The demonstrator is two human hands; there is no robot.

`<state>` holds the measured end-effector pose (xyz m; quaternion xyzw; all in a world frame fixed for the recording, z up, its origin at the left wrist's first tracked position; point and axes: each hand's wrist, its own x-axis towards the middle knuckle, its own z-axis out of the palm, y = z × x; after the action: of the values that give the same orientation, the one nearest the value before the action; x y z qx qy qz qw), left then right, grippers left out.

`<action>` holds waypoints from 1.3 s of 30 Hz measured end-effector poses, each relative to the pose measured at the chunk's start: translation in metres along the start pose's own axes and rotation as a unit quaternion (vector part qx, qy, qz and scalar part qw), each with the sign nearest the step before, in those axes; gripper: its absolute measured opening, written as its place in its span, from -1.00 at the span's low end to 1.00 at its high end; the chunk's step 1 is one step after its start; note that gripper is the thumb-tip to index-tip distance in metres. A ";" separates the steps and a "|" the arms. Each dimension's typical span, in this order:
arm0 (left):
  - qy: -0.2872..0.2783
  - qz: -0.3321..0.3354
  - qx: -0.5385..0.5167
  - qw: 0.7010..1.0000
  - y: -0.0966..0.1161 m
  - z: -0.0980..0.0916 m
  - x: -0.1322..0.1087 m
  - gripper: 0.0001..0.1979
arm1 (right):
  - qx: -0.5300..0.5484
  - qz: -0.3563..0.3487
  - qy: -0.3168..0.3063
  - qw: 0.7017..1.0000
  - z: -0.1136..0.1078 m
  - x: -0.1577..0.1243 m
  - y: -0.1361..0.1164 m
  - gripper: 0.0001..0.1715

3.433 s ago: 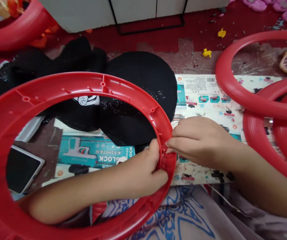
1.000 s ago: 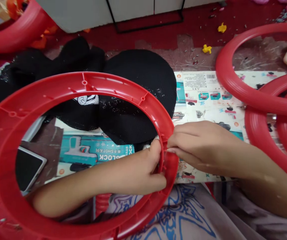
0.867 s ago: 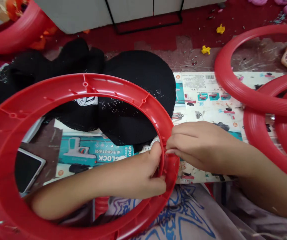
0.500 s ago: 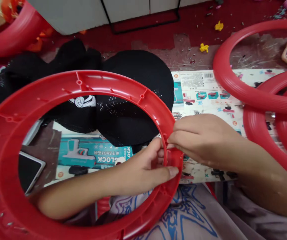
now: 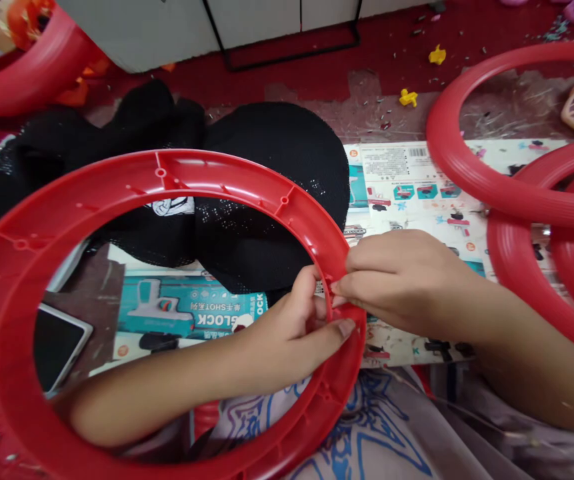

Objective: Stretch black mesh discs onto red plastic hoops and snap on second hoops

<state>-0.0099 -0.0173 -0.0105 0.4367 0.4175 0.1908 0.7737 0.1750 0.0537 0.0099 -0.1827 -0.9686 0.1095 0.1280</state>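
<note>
The ribbed red plastic ring (image 5: 207, 172) spans the view from 9 o'clock to the centre, its open channel facing up, with the left hand (image 5: 307, 327) reaching through it and clamped on its rim at the ring's 3 o'clock, thumb in the channel. The right hand (image 5: 394, 283) meets that spot from outside, fingertips bunched together in the channel; whether they pinch anything is hidden. Black fabric (image 5: 277, 160) lies at 11 to 12 o'clock, more red rings (image 5: 447, 143) at 2 to 3 o'clock.
</note>
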 end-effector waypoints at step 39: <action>-0.105 -0.083 0.274 0.952 0.017 -0.014 -0.009 -0.64 | 0.097 0.024 -0.006 0.995 0.002 -0.001 0.000 -0.72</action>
<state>-0.0256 -0.0067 0.0041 0.6132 0.4050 -0.0424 0.6769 0.1758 0.0526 0.0082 -0.1916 -0.9495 0.2073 0.1372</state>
